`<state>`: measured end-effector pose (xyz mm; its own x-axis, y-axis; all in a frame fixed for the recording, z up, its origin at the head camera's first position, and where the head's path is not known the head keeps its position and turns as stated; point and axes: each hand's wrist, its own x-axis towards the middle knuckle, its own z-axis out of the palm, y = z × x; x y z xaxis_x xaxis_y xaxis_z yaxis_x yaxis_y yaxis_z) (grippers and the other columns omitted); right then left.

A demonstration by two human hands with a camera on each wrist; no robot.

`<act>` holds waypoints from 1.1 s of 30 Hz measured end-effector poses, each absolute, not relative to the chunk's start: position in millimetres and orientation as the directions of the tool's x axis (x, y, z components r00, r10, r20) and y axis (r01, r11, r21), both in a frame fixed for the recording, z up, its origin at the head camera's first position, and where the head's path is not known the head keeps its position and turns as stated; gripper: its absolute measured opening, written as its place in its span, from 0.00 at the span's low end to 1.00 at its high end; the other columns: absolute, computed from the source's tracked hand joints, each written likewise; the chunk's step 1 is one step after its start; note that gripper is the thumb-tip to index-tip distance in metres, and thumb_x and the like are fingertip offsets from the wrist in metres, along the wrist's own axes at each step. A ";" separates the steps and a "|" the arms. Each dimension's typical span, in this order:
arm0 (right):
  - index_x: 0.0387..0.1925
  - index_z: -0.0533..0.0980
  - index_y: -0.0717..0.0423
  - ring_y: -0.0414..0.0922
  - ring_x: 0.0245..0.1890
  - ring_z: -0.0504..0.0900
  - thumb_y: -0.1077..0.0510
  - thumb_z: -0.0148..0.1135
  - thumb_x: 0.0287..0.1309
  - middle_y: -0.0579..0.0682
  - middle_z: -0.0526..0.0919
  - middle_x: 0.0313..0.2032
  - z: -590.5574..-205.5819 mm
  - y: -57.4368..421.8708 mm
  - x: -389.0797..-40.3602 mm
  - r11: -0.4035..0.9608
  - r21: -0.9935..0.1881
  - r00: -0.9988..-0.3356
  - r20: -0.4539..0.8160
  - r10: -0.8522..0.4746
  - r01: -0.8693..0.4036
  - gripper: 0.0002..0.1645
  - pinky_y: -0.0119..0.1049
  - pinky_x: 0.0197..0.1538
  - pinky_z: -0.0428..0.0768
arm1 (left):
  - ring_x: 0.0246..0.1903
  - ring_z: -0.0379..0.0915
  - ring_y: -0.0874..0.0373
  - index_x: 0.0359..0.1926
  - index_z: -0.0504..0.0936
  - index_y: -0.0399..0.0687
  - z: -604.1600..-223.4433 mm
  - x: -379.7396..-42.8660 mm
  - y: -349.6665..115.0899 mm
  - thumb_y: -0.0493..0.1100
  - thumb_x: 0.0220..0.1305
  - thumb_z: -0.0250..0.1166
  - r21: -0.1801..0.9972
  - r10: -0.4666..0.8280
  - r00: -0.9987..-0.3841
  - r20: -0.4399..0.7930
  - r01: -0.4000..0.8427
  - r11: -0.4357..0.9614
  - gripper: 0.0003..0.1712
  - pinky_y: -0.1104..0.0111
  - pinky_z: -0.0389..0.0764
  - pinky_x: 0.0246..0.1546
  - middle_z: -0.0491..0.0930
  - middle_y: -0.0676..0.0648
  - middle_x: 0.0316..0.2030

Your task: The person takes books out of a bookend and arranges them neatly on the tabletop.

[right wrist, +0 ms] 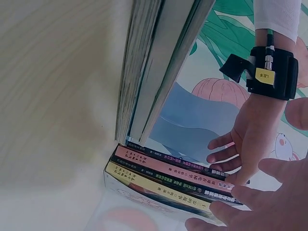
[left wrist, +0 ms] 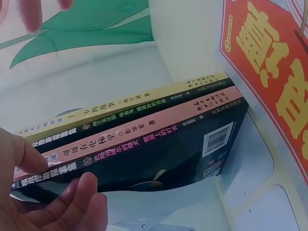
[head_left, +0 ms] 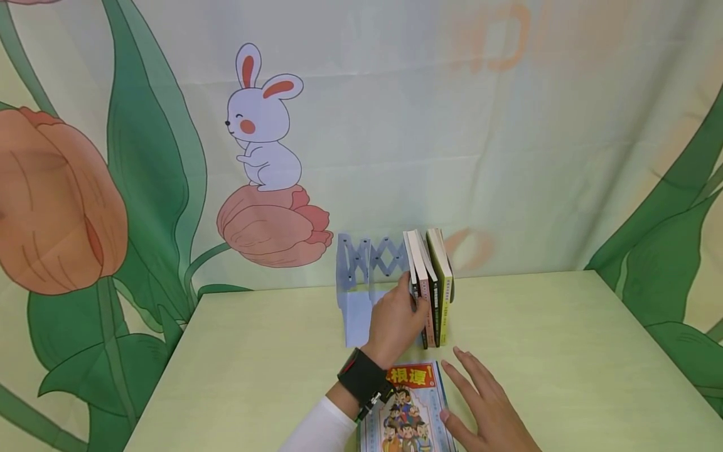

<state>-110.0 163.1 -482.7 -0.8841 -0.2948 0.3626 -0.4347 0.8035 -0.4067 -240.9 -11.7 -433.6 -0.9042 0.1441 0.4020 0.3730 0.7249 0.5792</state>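
Note:
Several thin books stand upright, spines forward, at the right end of a blue-grey expanding book rack [head_left: 357, 314]. My left hand [head_left: 395, 320] is at their left side. In the left wrist view, its thumb lies on the spine of the pink book [left wrist: 144, 127] and its curled fingers touch the cover of the black book [left wrist: 159, 168], pinching it at the spine edge. A yellow book [head_left: 444, 307] stands at the right of the row. My right hand [head_left: 488, 402] holds nothing, fingers spread, beside a flat stack topped by a colourful comic-style book [head_left: 418, 411].
The rack's crossed lattice back [head_left: 386, 256] shows left of the books. Behind the pale yellow table [head_left: 565, 351] hangs a cloth [head_left: 395, 125] printed with a rabbit and tulips. A black wrist strap [head_left: 361, 376] is on my left wrist.

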 end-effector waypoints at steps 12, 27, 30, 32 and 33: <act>0.71 0.65 0.41 0.55 0.72 0.60 0.42 0.62 0.61 0.49 0.60 0.74 -484.3 165.0 -108.7 0.799 -0.431 -0.899 0.318 -0.300 -0.419 0.38 0.64 0.60 0.71 | 0.04 0.52 0.61 0.74 0.57 0.40 -444.5 -248.1 -4.8 0.50 0.71 0.54 0.508 0.109 -0.933 0.342 0.281 0.814 0.37 0.72 0.49 0.07 0.63 0.53 0.07; 0.72 0.64 0.42 0.55 0.72 0.60 0.41 0.62 0.61 0.48 0.60 0.74 -490.5 165.1 -109.3 0.807 -0.434 -0.911 0.281 -0.302 -0.402 0.39 0.63 0.58 0.74 | 0.04 0.52 0.60 0.77 0.50 0.41 -452.6 -254.7 0.8 0.49 0.71 0.53 0.542 0.117 -0.937 0.329 0.288 0.789 0.40 0.71 0.49 0.08 0.63 0.53 0.07; 0.72 0.64 0.42 0.55 0.72 0.61 0.41 0.62 0.61 0.49 0.60 0.74 -489.5 164.9 -109.7 0.804 -0.429 -0.906 0.290 -0.309 -0.411 0.39 0.64 0.59 0.72 | 0.05 0.52 0.61 0.77 0.47 0.41 -453.1 -255.8 1.0 0.47 0.71 0.53 0.566 0.122 -0.936 0.330 0.300 0.768 0.41 0.72 0.49 0.09 0.63 0.53 0.07; 0.72 0.65 0.42 0.56 0.72 0.61 0.40 0.62 0.60 0.49 0.61 0.74 -488.5 164.7 -109.6 0.805 -0.421 -0.902 0.295 -0.314 -0.418 0.39 0.65 0.60 0.71 | 0.04 0.51 0.61 0.78 0.45 0.42 -453.4 -256.2 1.0 0.45 0.70 0.53 0.590 0.126 -0.935 0.333 0.311 0.746 0.42 0.72 0.49 0.08 0.62 0.53 0.07; 0.72 0.65 0.42 0.56 0.72 0.61 0.40 0.62 0.60 0.49 0.61 0.74 -488.0 164.5 -109.5 0.806 -0.417 -0.901 0.296 -0.316 -0.420 0.40 0.65 0.61 0.70 | 0.04 0.51 0.62 0.78 0.44 0.43 -453.5 -256.2 1.1 0.45 0.70 0.53 0.597 0.128 -0.933 0.335 0.316 0.737 0.42 0.73 0.49 0.08 0.62 0.53 0.07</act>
<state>-109.5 164.5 -488.0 -0.9015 -0.3162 0.2955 -0.4195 0.8062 -0.4172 -256.2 1.1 -453.5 -0.9333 0.1284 0.3354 0.3160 0.7373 0.5971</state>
